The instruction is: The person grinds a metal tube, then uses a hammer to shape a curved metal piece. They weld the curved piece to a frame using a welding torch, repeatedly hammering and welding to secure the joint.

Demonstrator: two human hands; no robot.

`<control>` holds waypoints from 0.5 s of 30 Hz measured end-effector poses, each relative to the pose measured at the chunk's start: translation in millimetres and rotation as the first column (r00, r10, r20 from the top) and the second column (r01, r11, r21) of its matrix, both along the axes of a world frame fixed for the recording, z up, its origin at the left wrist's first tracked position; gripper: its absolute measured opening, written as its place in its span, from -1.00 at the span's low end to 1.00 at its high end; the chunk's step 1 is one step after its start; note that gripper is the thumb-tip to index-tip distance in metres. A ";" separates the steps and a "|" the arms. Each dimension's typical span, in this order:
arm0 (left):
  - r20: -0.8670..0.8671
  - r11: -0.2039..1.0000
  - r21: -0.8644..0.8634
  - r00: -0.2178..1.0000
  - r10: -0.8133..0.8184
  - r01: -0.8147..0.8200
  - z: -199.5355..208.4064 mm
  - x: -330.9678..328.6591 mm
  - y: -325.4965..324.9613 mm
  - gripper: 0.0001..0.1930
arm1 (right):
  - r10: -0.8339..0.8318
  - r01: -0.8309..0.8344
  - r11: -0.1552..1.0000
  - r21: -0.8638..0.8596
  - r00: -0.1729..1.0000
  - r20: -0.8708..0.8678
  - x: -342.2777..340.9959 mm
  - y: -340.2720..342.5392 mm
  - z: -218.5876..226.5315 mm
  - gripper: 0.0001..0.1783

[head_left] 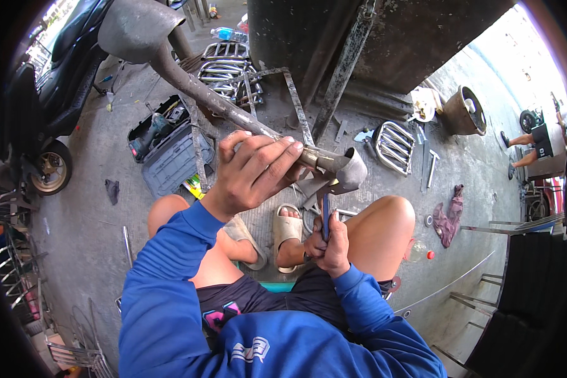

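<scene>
Here: one exhaust pipe, two gripping hands.

Single head cam, fisheye, looks steeply down from close above at lap, knees, concrete floor.

A grey, rust-dulled exhaust pipe runs from eleven o'clock to centre. The tool below has a blue handle. At nine o'clock sits a grey-and-black toolbox; at three o'clock lies a maroon rag. The sleeves are blue.

Bright daylight, overexposed right, fisheye-dark rim.
</scene>
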State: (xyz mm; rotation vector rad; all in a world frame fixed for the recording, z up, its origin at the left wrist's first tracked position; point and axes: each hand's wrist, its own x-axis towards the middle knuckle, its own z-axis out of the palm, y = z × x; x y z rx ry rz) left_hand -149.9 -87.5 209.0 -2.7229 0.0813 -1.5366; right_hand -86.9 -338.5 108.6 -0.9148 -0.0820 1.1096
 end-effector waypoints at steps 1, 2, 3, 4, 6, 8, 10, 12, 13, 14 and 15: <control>-0.026 0.997 -0.073 0.999 -0.036 0.034 2.4 0.7 0.3 -0.52 | 0.017 -0.017 1.000 0.012 0.999 0.031 0.2 0.6 -0.5 -0.34; -0.043 0.989 -0.131 0.996 -0.079 0.073 5.0 1.5 2.3 -0.52 | 0.005 -0.005 1.000 -0.007 0.999 0.052 1.3 0.5 -0.5 -0.34; -0.058 0.976 -0.189 0.991 -0.123 0.110 7.5 2.3 5.6 -0.53 | 0.013 -0.012 1.000 -0.007 0.998 0.068 2.5 0.4 -0.2 -0.34; -0.098 0.971 -0.202 0.984 -0.147 0.125 9.7 2.0 9.8 -0.53 | 0.006 -0.007 1.000 0.013 0.997 0.075 4.2 -0.1 0.8 -0.34; -0.153 0.956 -0.249 0.968 -0.198 0.156 12.0 1.6 19.9 -0.54 | 0.042 -0.042 0.998 -0.036 0.999 0.001 7.2 -0.6 3.7 -0.35; -0.191 0.940 -0.301 0.955 -0.225 0.161 9.2 4.1 25.7 -0.57 | 0.077 -0.082 0.996 -0.041 0.991 -0.113 9.2 -0.7 8.2 -0.35; -0.223 0.930 -0.335 0.947 -0.231 0.148 4.3 6.2 29.4 -0.59 | 0.130 -0.136 0.991 -0.016 0.968 -0.213 10.1 0.3 13.1 -0.37; -0.234 0.932 -0.340 0.949 -0.210 0.122 -1.8 10.3 30.9 -0.61 | 0.175 -0.154 0.984 0.086 0.920 -0.350 9.2 2.5 17.2 -0.39; -0.253 0.933 -0.346 0.948 -0.192 0.097 -5.1 11.9 30.8 -0.60 | 0.208 -0.142 0.974 0.179 0.878 -0.431 8.1 3.5 18.5 -0.39; -0.274 0.932 -0.357 0.947 -0.170 0.064 -8.5 14.0 31.4 -0.59 | 0.239 -0.135 0.962 0.239 0.841 -0.486 6.2 5.0 18.7 -0.38; -0.284 0.916 -0.397 0.942 -0.177 0.053 -12.3 15.9 30.6 -0.63 | 0.293 -0.092 0.927 0.365 0.785 -0.546 3.4 6.3 18.4 -0.37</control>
